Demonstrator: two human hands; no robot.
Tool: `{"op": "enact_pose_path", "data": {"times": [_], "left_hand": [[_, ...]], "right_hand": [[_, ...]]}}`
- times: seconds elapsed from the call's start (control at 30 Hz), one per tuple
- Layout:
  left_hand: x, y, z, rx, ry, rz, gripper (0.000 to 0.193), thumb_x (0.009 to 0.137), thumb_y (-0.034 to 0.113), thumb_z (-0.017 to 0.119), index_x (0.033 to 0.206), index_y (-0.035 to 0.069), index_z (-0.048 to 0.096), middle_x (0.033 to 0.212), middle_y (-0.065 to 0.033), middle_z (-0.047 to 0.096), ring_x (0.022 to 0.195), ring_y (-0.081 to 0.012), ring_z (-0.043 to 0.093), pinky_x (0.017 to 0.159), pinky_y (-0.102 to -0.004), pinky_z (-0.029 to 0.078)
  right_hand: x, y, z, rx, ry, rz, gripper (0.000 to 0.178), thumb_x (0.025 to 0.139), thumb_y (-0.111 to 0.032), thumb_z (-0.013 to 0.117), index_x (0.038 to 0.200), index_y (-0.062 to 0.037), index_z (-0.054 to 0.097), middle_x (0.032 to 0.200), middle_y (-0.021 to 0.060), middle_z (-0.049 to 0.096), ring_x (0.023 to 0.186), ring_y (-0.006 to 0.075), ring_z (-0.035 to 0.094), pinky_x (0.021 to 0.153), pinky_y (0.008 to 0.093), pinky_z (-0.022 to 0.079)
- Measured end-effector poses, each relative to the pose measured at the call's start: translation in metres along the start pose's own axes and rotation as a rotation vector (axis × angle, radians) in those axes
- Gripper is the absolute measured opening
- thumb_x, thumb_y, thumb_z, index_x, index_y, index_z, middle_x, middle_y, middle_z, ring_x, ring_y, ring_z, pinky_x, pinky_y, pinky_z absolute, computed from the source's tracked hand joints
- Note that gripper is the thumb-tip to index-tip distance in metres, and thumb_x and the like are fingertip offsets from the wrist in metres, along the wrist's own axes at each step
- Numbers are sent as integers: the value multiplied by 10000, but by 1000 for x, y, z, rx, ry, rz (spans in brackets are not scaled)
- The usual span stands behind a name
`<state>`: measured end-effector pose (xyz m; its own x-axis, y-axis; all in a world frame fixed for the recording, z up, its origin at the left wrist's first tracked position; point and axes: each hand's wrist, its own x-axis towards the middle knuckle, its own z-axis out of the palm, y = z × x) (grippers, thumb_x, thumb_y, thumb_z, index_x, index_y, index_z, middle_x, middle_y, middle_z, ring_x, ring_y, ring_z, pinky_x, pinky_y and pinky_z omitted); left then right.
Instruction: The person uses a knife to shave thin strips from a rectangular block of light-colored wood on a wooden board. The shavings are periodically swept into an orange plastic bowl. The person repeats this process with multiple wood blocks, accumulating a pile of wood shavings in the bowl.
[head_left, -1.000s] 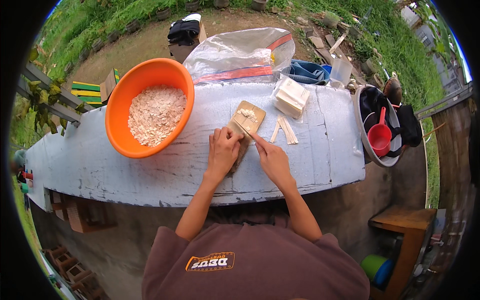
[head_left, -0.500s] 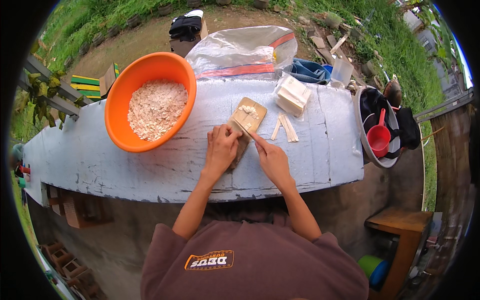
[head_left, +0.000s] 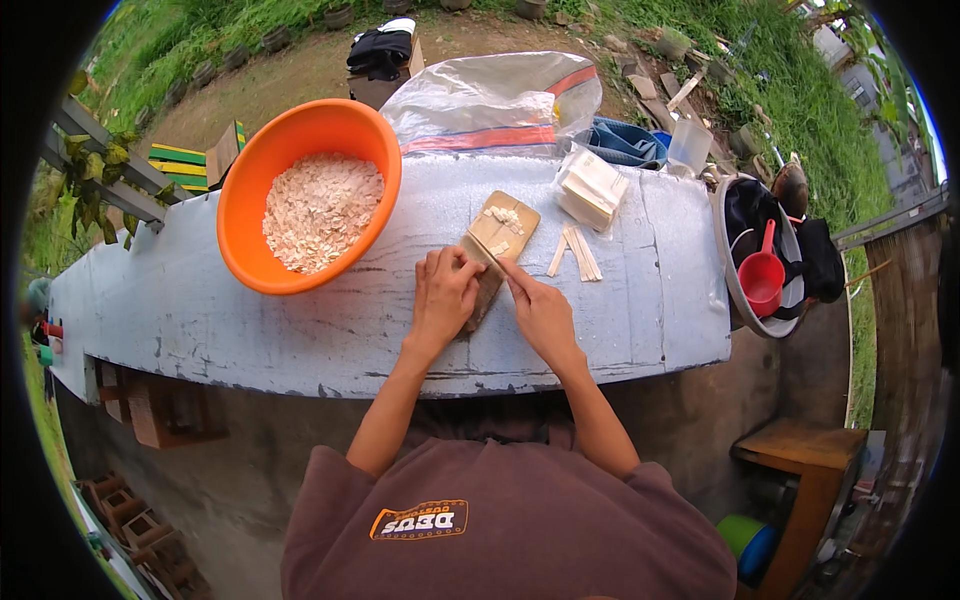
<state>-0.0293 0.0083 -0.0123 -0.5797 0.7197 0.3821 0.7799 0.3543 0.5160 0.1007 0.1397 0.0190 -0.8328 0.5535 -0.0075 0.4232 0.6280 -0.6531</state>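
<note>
A wooden cutting board (head_left: 524, 226) lies slanted on the table in front of me, with small pale chopped pieces (head_left: 503, 215) near its far end. My right hand (head_left: 546, 318) grips a knife (head_left: 485, 251), index finger stretched along it, the blade resting across the board. Beside the blade, my left hand (head_left: 443, 295) presses down on the board with curled fingers; what they hold is hidden. Several thin pale strips (head_left: 578, 254) lie fanned out to the right of the board. Beyond them sits a clear plastic packet (head_left: 592, 190) of similar pale pieces.
An orange basin (head_left: 236, 215) of pale flakes (head_left: 322, 212) stands at the left on the silvery tabletop (head_left: 320, 335). Behind the board lies a clear plastic sack (head_left: 470, 100). At the right edge, a tub (head_left: 733, 285) holds dark cloth and a red dipper (head_left: 761, 278).
The view has shifted slightly, moving the table's contents a little to the right in the picture. Both hands keep nearly the same place on the board, the knife still between them.
</note>
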Motion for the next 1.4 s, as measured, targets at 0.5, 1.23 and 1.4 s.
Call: {"op": "enact_pose_path", "data": {"times": [0.5, 1.23, 1.4], "left_hand": [[-7, 1, -1, 13, 19, -29, 204, 899, 93, 667, 1095, 124, 714, 1170, -54, 582, 1152, -257, 523, 1013, -429, 388], [-20, -5, 3, -56, 117, -82, 172, 921, 120, 688, 1084, 132, 741, 1203, -27, 617, 1134, -251, 531, 977, -424, 384], [-21, -3, -1, -35, 84, -93, 157, 915, 115, 688, 1062, 135, 736, 1197, -24, 608, 1136, -235, 529, 995, -418, 384]], "right_hand": [[4, -3, 14, 70, 20, -7, 356, 1092, -285, 525, 1425, -270, 650, 905, 222, 722, 835, 431, 698, 744, 500, 537], [-33, -8, 4, 59, -27, -2, 372, 1087, -284, 527, 1445, -284, 630, 915, 215, 724, 842, 442, 700, 717, 522, 538], [-24, -9, 18, 7, 0, -9, 371, 1090, -299, 516, 1442, -280, 631, 907, 222, 720, 843, 438, 699, 716, 519, 537]]}}
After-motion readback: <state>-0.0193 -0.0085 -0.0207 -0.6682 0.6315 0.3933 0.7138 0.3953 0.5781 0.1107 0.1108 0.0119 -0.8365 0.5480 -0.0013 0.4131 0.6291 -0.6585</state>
